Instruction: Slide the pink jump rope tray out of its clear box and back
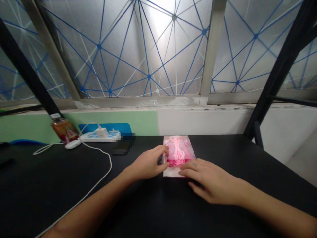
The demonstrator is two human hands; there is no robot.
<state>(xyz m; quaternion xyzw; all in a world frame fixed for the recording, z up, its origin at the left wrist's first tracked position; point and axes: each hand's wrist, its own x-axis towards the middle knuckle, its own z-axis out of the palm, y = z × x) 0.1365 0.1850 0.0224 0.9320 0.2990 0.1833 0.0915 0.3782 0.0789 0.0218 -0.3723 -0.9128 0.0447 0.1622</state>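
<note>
A pink and white packet (173, 171) lies flat on the black table (148, 208), with a bundle of pink cord (178, 153) on its middle. My left hand (148, 162) is at the packet's left edge, its thumb and fingers apart around a gap, fingertips at the edge. My right hand (211, 180) rests over the packet's lower right part, fingers spread, fingertips beside the lower end of the cord. The right thumb is off the packet, over the table.
A white power strip (89, 137) with a plugged-in charger (101, 132) stands at the back left, beside a bottle (64, 129) and a white mouse (73, 144). A white cable (110, 165) runs along the left. Black frame posts (267, 77) rise at both sides.
</note>
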